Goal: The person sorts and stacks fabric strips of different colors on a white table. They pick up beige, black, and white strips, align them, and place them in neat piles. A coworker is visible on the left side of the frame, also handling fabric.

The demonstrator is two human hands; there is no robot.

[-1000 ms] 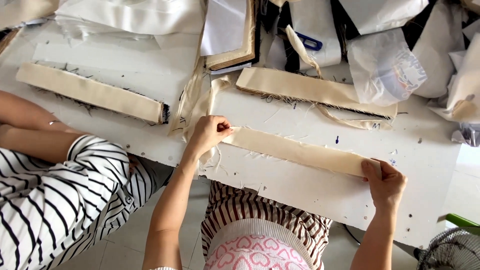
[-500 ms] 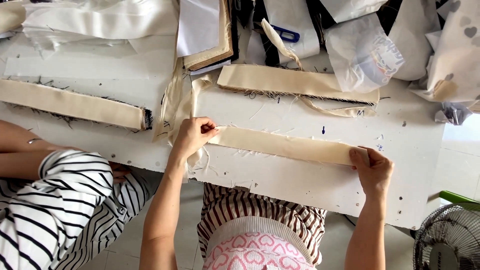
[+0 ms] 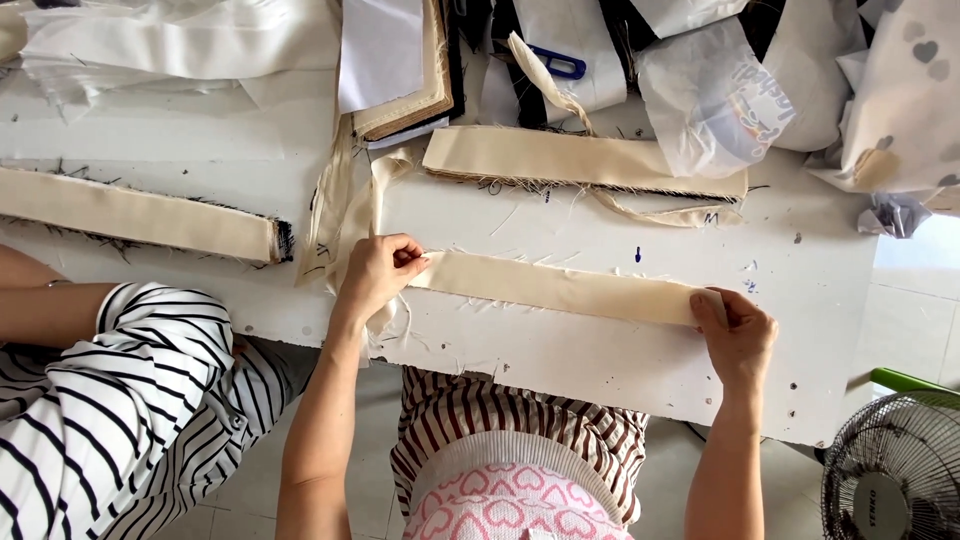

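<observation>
My left hand (image 3: 375, 275) pinches one end of the cream cloth strip (image 3: 560, 288). My right hand (image 3: 738, 335) pinches the other end, flat on the white table (image 3: 600, 360).

fan (image 3: 890, 470): cut by corner | left strip (image 3: 130, 215): leaves frame

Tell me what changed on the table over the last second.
Little changed. The left hand and right hand keep pinching the two ends of the cream fabric strip, flat on the white table. The view drifted slightly. The folded strips beyond and the striped-sleeved co-worker stayed put.
</observation>
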